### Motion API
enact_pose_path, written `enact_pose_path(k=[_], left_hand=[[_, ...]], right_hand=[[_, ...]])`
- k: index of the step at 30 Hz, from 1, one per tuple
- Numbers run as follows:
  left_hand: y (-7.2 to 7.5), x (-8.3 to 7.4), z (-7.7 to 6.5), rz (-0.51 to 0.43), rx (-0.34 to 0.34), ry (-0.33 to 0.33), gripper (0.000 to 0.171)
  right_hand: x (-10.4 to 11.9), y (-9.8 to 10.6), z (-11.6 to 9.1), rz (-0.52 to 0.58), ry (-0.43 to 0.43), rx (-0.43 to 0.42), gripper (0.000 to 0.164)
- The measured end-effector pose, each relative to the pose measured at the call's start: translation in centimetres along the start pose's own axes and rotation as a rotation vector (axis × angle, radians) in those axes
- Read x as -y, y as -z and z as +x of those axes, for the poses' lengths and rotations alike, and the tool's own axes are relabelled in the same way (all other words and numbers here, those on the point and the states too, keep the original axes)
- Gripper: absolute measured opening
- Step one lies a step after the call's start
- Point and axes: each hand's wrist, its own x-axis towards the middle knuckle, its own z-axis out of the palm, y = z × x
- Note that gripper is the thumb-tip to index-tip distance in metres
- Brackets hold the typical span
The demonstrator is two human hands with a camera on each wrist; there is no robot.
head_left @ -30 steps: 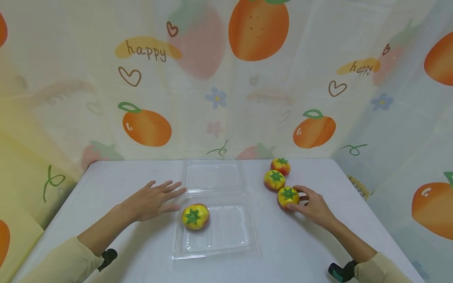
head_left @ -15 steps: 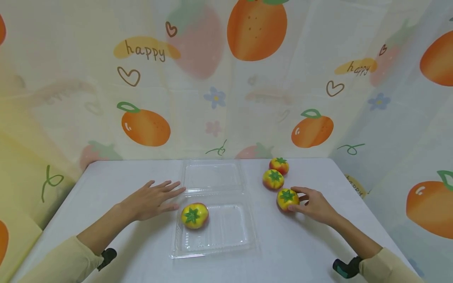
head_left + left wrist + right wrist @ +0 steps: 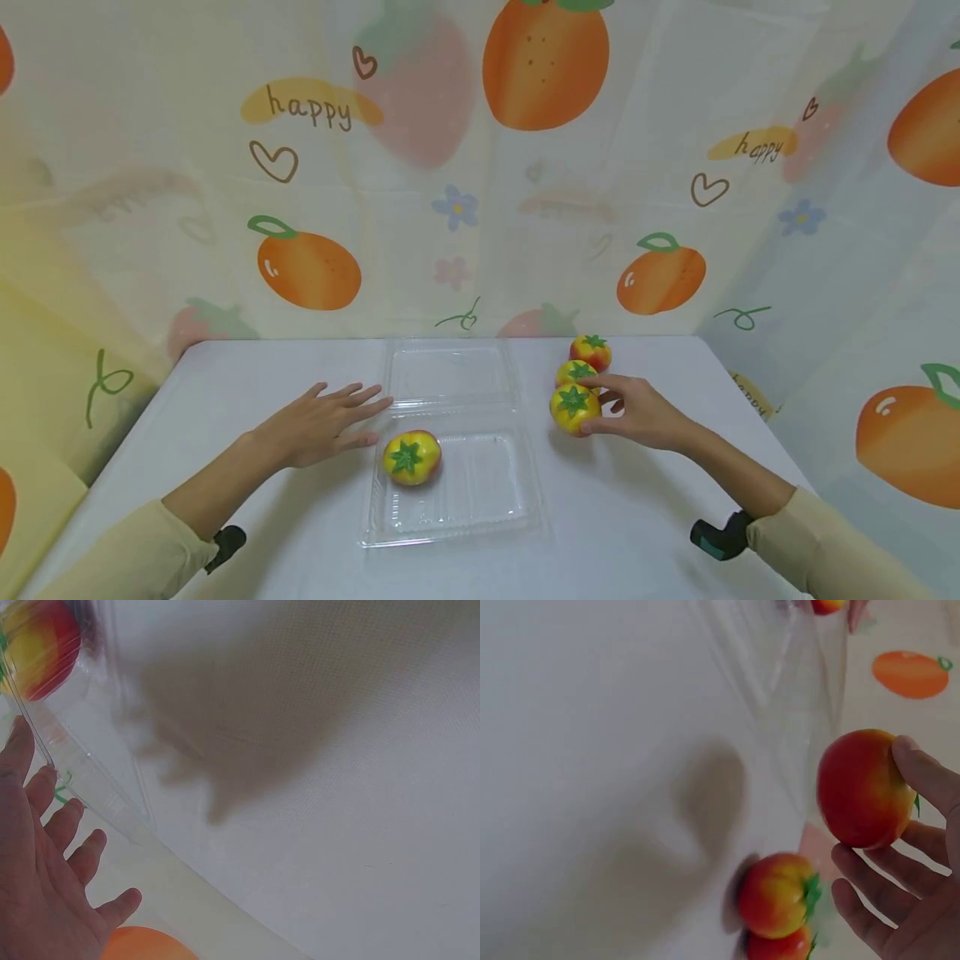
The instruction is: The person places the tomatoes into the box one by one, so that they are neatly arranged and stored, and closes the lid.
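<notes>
In the head view my right hand (image 3: 647, 413) holds a yellow-and-red tomato (image 3: 574, 410) with a green star-shaped top, between thumb and fingers. The right wrist view shows this tomato (image 3: 864, 789) raised off the table, its shadow falling apart from it. Two similar tomatoes, a nearer one (image 3: 576, 371) and a farther one (image 3: 592, 352), sit just behind it. My left hand (image 3: 322, 427) has its fingers spread beside the left edge of a clear plastic clamshell box (image 3: 487, 500). Inside the box's left part lies another tomato (image 3: 412, 457).
The box's clear lid (image 3: 450, 375) lies folded back toward the rear of the white table (image 3: 622, 533). A fruit-printed curtain (image 3: 525, 208) hangs behind and along the sides.
My right hand has lifted its tomato off the table and carried it left, so it now overlaps the middle tomato in view. The left hand has stayed in place.
</notes>
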Motion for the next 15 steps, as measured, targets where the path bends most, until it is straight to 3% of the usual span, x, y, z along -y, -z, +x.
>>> enact_pose_path(k=[9, 15], left_hand=[[-0.2, 0.1, 0.1, 0.002, -0.007, -0.009, 0.062], [-0.1, 0.1, 0.0, 0.006, -0.006, -0.006, 0.061]], right_hand=[[3.2, -1.5, 2.2, 0.074, 0.141, 0.089, 0.061], [5.0, -2.6, 2.9, 0.048, 0.164, 0.166, 0.063]])
